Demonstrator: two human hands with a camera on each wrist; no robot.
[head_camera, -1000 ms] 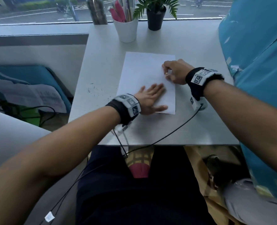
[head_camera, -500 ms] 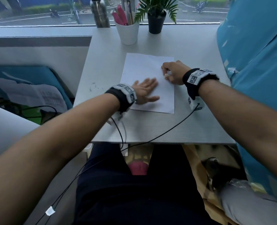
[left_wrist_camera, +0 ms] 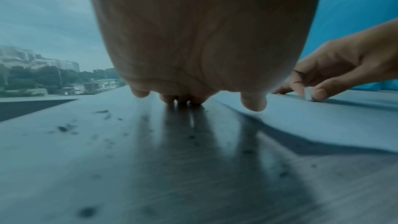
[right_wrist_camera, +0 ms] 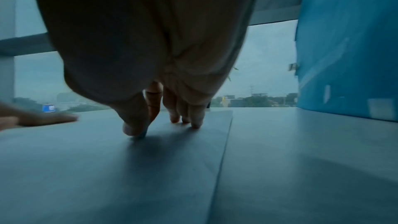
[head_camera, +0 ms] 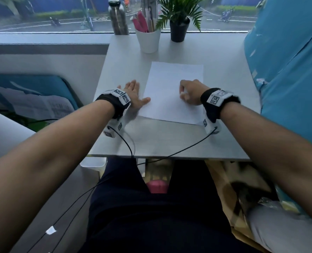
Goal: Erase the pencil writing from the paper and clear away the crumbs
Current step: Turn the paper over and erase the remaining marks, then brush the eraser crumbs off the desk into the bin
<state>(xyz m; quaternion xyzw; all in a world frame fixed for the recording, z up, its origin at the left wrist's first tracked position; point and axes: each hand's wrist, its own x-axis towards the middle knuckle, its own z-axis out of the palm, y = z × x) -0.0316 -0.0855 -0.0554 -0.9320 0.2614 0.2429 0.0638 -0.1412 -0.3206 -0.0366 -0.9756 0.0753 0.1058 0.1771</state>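
Observation:
A white sheet of paper (head_camera: 169,79) lies on the grey table (head_camera: 169,139); no writing shows on it. My left hand (head_camera: 133,92) lies flat on the table just left of the sheet, its thumb at the paper's edge. Dark eraser crumbs (left_wrist_camera: 64,128) are scattered on the table around that hand. My right hand (head_camera: 190,92) rests curled on the paper's right half and pinches a small white eraser (left_wrist_camera: 308,93) between thumb and forefinger, its end on the sheet.
At the table's far edge stand a white cup of pens (head_camera: 148,41), a steel bottle (head_camera: 117,17) and a potted plant (head_camera: 179,24). Blue fabric (head_camera: 288,70) hangs along the right side. Wrist cables (head_camera: 169,154) trail over the front edge.
My left hand has slid left off the paper onto the bare table where the crumbs lie. The right hand has moved nearer along the sheet, still holding the eraser.

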